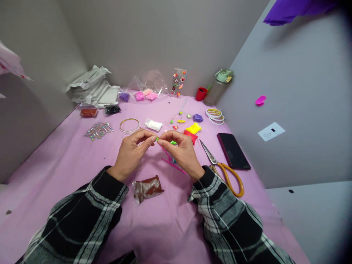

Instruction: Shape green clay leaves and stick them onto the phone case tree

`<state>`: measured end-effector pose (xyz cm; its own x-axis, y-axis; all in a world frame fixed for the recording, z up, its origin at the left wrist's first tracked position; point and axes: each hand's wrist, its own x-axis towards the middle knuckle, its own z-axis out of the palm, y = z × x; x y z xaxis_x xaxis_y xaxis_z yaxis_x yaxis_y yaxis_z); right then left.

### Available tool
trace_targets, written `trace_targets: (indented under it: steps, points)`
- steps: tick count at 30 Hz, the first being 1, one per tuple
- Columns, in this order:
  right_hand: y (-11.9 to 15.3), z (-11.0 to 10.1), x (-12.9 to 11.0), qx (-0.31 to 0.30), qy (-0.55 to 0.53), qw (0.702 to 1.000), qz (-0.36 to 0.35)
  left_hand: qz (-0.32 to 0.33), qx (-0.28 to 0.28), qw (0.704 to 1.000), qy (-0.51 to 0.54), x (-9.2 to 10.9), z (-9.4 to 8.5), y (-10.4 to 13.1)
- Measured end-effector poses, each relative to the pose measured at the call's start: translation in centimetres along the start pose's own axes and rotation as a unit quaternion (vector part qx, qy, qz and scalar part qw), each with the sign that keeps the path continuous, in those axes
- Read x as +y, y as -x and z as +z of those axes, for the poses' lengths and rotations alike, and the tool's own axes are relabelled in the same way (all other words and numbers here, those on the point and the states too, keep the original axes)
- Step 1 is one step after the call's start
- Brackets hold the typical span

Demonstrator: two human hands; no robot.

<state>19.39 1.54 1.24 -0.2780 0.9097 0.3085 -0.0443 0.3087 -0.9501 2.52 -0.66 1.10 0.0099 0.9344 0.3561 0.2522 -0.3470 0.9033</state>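
Over the middle of the pink cloth, my left hand and my right hand meet at the fingertips. Thumb and forefinger of both are pinched around a tiny piece of green clay. Some green material shows partly behind my right fingers. Below that hand lie thin pink sticks, partly covered by it. A brown clay packet rests in front of me, between my forearms. Beyond my hands are a white clay packet, a red packet and a yellow packet.
Scissors and a phone lie to the right. White rings, a bottle and a red cup stand farther back. On the left are a bangle, a rhinestone sheet and stacked white packets. Grey walls enclose the table.
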Motion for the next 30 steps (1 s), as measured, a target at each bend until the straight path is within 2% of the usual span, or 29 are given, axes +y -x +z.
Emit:
trace_targets:
  steps: [6,9,13,17,24,30]
  points:
    - [0.0,0.0,0.0,0.003,0.007,1.0,-0.005,0.023,0.0,0.999,-0.041,-0.1,0.2,0.2]
    - [-0.1,-0.2,0.1,0.005,-0.022,0.999,0.031,0.015,0.01,1.0,-0.011,-0.3,0.1,0.1]
    - [-0.4,-0.7,0.4,-0.031,-0.089,0.992,0.083,0.015,0.005,0.999,0.035,-0.5,0.0,0.1]
    - [-0.6,-1.1,0.9,-0.043,-0.12,0.987,0.094,0.041,-0.017,0.998,0.034,-0.3,0.0,0.2]
    - [-0.6,-1.1,1.1,-0.047,-0.12,0.985,0.111,0.063,-0.023,0.997,0.034,-0.2,0.2,0.2]
    - [-0.6,-1.0,1.0,-0.066,-0.121,0.983,0.12,0.104,-0.011,0.994,-0.028,-0.3,0.2,0.1]
